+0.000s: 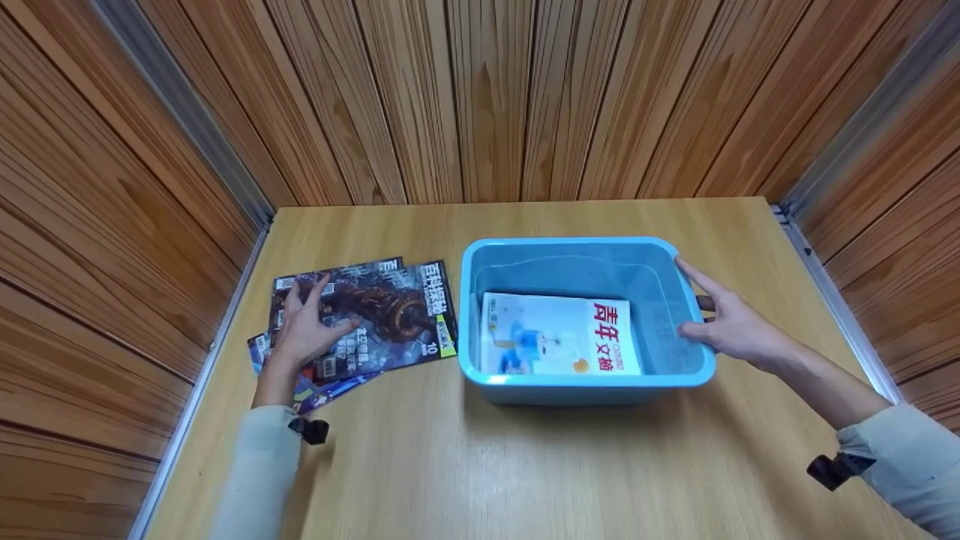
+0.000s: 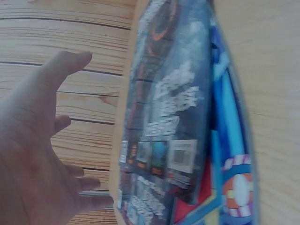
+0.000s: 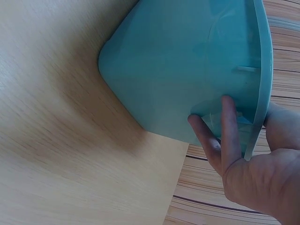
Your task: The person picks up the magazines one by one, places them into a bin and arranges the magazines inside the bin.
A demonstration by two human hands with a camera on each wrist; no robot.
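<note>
My left hand (image 1: 304,330) lies open with spread fingers on a dark-covered magazine (image 1: 375,315), the top of a small fanned pile on the table's left side. The left wrist view shows the left hand (image 2: 42,154) beside that magazine (image 2: 168,108), with a blue-covered one (image 2: 229,178) under it. A light blue plastic bin (image 1: 577,380) stands in the middle, with a white magazine (image 1: 559,334) lying flat inside. My right hand (image 1: 731,326) holds the bin's right rim, thumb inside and fingers on the outer wall. In the right wrist view, the right hand's fingers (image 3: 225,136) press the bin's wall (image 3: 187,61).
The wooden table (image 1: 525,465) is enclosed by wood-panelled walls at the back and both sides, with metal strips (image 1: 202,375) along the side edges. Bare tabletop lies in front of the bin and behind it.
</note>
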